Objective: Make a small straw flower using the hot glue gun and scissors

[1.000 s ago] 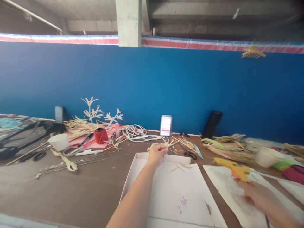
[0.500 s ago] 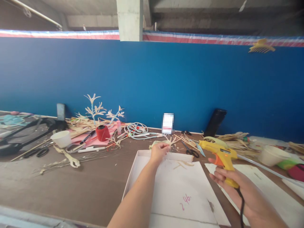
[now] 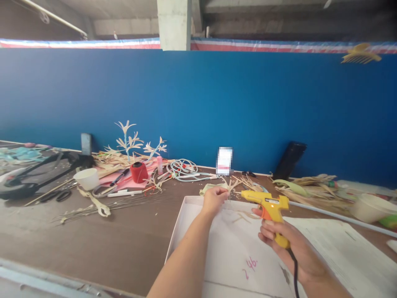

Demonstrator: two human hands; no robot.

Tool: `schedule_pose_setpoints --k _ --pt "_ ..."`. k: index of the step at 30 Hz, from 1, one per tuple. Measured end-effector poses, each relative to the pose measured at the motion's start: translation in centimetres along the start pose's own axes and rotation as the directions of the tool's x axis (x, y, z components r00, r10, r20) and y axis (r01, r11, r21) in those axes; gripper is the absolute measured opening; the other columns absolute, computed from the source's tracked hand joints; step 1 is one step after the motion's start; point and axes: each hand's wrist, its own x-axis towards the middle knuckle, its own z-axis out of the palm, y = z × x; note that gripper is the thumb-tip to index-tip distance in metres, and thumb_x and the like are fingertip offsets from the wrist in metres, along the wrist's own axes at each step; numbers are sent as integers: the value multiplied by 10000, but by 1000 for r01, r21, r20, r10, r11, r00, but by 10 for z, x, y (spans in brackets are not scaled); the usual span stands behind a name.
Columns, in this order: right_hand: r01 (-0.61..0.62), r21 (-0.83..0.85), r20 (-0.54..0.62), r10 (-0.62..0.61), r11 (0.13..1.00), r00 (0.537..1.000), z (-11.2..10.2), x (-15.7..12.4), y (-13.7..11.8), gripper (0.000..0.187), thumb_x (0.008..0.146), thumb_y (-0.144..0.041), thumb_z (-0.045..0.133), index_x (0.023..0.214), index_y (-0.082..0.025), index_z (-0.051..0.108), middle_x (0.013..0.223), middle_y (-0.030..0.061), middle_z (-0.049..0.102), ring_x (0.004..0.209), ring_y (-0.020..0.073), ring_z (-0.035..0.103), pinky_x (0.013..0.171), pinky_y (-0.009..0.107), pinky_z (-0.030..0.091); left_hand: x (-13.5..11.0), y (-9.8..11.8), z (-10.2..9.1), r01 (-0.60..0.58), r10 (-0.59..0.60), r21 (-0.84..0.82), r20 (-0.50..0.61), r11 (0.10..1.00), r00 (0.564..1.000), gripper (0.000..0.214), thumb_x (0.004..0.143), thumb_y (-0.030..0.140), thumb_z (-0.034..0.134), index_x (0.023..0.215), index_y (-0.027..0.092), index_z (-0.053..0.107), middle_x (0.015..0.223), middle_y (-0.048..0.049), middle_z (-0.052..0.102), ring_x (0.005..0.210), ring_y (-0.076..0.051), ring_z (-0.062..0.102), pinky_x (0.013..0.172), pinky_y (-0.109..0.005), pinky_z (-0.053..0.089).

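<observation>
One blue partition (image 3: 198,103), the largest element, spans my head view and backs a brown surface (image 3: 124,244). On the surface before me lies a shallow white box (image 3: 226,256), low-walled along its left and far sides, with pink handwriting (image 3: 249,267) on its floor; to its right is a white paper sheet (image 3: 338,240). Both bare hands occupy the centre. My right hand (image 3: 297,245) has its grip closed around the handle of a yellow glue gun (image 3: 272,207), which I hold above the box's right side, the forefinger by the orange trigger (image 3: 266,213). My left hand (image 3: 214,200) reaches over the box's far edge, its grip closed in a pinch on a thin pale strip (image 3: 230,187), whose lower end is too small to make out. The gun's nozzle (image 3: 247,194) points left and ends just beside the left fingertips, apart from them. Smaller items include a white cup (image 3: 87,179) and a red thread spool (image 3: 139,172), both left of the box; finest are loose pale slivers (image 3: 245,216) near its far wall.
</observation>
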Motion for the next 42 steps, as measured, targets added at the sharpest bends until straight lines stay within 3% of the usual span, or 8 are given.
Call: schedule_pose_setpoints --k 5,11,16,31,42 --pt "50 -68 -17 -52 996 999 9 2 1 225 708 -306 670 892 -177 657 601 -38 418 581 110 378 641 251 427 0 0 1 3 -3 18 -12 1000 1000 96 652 220 650 715 151 677 615 14 596 533 -84 481 521 -211 400" --pt "90 -352 -209 -172 932 963 23 2 2 324 598 -386 705 836 -166 682 529 -30 462 559 144 443 656 305 441 2 -3 1 -5 5 18 -5 1000 1000 109 649 237 661 718 154 678 616 16 602 529 -83 481 531 -215 405" --pt "86 -494 -250 -236 865 939 24 8 6 333 581 -430 686 801 -180 684 520 -24 484 587 165 487 714 333 457 2 -3 1 -7 7 -1 -3 1000 1000 99 645 229 655 704 152 671 597 21 589 524 -82 474 520 -212 396" --pt "80 -486 -249 -226 870 942 22 12 11 319 595 -429 680 791 -177 685 640 3 574 603 147 479 739 331 466 3 -5 1 -10 10 -17 1 1000 1000 94 641 227 664 698 153 673 589 20 588 502 -73 460 510 -207 392" --pt "77 -472 -262 -223 878 939 22 11 11 327 588 -434 687 784 -172 683 606 0 561 625 162 512 757 330 475 3 -5 1 -16 16 -21 -2 1000 1000 106 639 235 665 698 148 677 583 19 587 503 -74 457 511 -208 389"
